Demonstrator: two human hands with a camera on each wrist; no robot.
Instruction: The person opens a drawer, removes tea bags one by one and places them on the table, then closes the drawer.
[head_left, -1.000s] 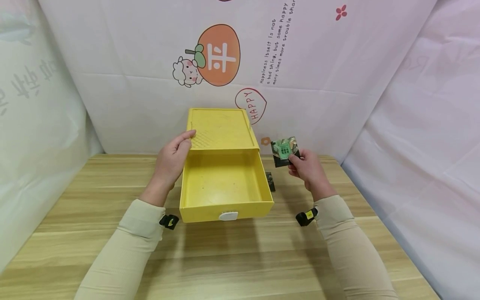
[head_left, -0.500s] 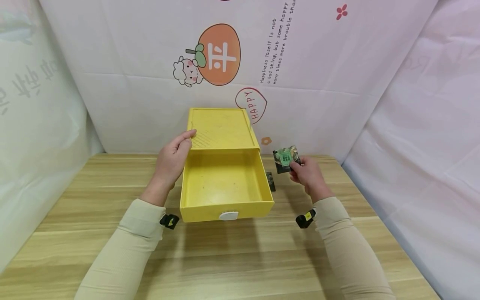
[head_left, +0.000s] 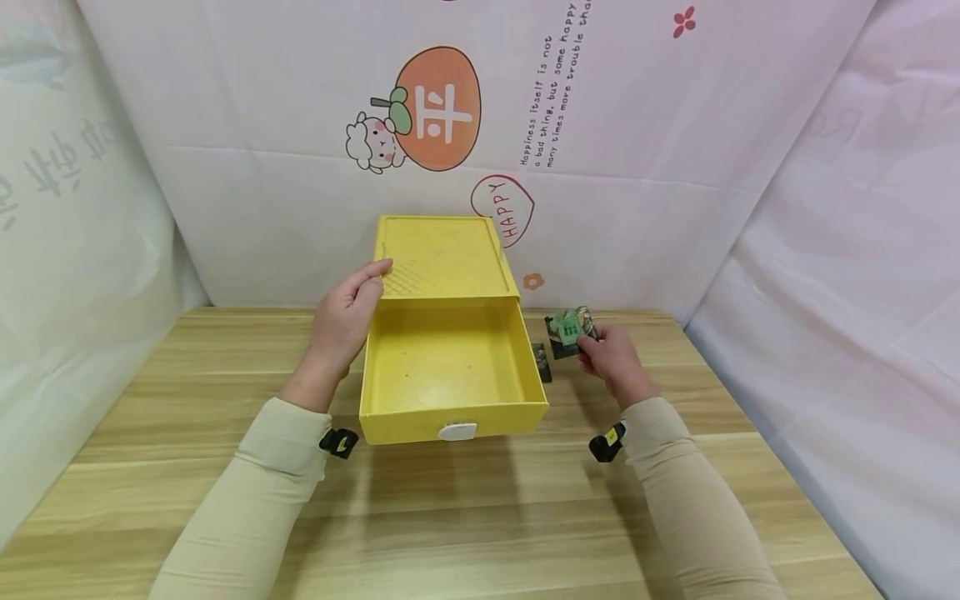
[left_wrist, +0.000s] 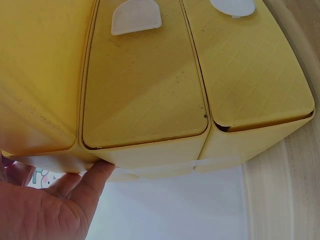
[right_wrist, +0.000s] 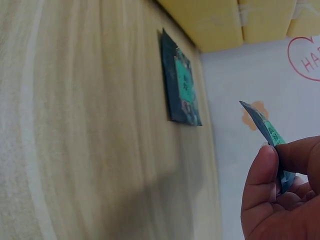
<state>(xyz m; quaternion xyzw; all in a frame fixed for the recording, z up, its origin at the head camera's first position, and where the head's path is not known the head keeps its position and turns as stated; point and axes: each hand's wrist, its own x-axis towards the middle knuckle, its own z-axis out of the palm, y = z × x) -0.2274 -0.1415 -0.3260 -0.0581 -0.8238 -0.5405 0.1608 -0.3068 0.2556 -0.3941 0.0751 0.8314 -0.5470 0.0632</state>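
Observation:
A yellow drawer unit (head_left: 442, 254) stands at the back of the table, its top drawer (head_left: 453, 421) pulled out with nothing in it. My left hand (head_left: 345, 321) rests against the unit's upper left side, fingertips at the top edge; the left wrist view shows thumb and fingers (left_wrist: 92, 185) against the side wall. To the right of the unit, my right hand (head_left: 615, 358) pinches a small dark sachet (head_left: 567, 331) with a green label between thumb and fingers, above the table. A second, similar sachet (right_wrist: 181, 82) lies on the table beside the unit, partly hidden by the drawer in the head view.
Two lower drawers, each with a white handle (left_wrist: 136, 17), are shut under the open one. The wooden table (head_left: 465, 533) extends in front of the unit. A printed white curtain (head_left: 615, 225) hangs behind, with more curtains at both sides.
My right hand has moved down with the sachet, lowering it toward the table beside the unit. The left hand and the drawer unit have stayed in place.

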